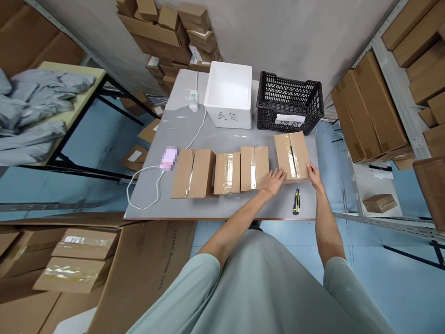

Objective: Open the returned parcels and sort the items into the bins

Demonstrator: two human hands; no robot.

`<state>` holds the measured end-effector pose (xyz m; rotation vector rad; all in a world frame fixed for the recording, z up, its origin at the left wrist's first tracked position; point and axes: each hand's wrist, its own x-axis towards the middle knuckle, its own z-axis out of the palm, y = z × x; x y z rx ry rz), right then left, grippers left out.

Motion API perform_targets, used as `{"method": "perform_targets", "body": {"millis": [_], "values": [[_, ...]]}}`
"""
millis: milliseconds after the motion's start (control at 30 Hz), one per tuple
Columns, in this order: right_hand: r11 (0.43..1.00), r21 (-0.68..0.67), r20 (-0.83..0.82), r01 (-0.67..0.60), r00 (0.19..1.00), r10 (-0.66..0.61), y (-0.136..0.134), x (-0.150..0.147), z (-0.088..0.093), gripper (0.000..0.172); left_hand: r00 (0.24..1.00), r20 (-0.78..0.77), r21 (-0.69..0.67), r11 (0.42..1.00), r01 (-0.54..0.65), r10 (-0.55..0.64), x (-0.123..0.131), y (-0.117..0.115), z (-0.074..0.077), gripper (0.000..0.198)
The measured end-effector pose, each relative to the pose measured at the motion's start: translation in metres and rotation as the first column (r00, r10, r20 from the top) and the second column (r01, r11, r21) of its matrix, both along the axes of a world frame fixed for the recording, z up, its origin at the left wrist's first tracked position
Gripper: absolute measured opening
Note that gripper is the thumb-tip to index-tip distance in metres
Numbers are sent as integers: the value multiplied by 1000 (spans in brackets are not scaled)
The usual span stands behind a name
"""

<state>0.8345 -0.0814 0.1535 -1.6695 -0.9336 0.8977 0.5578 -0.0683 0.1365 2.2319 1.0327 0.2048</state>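
Brown cardboard carton [292,157], taped along its top seam with a dark slit showing, set slightly askew at the right of the grey bench [222,139], close to the right edge; left hand [275,182] spread, fingertips at its near left corner, right hand [314,175] at its near right side, grip not tellable. Black crate [290,104] just beyond; three taped boxes [227,172] in a row to the left, across a small gap; yellow-and-black cutter [296,202] on the narrow strip before the near edge.
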Motion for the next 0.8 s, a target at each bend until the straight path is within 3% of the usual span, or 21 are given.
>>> {"method": "perform_targets", "body": {"millis": [233,400,500,633,700,800], "values": [[998,-61,-8,-6,1000,5,4,-14,-15,68,995,24,-53,994,-97,99,-2,-2,19,75],[982,-168,296,86,955,-33,9,-29,-6,67,996,25,-21,996,-83,84,-36,-15,38,68],[995,-45,476,93,877,-60,15,-54,7,73,982,117,29,988,-153,149,-80,-26,54,60],[969,144,539,-202,837,94,24,-129,33,62,898,245,67,917,-392,366,-167,-54,75,51],[924,167,509,-343,833,217,27,-179,48,56,807,298,76,830,-553,510,-216,-77,85,45],[836,172,476,-521,787,392,28,-254,73,52,623,349,65,645,-761,700,-283,-122,99,38]]}}
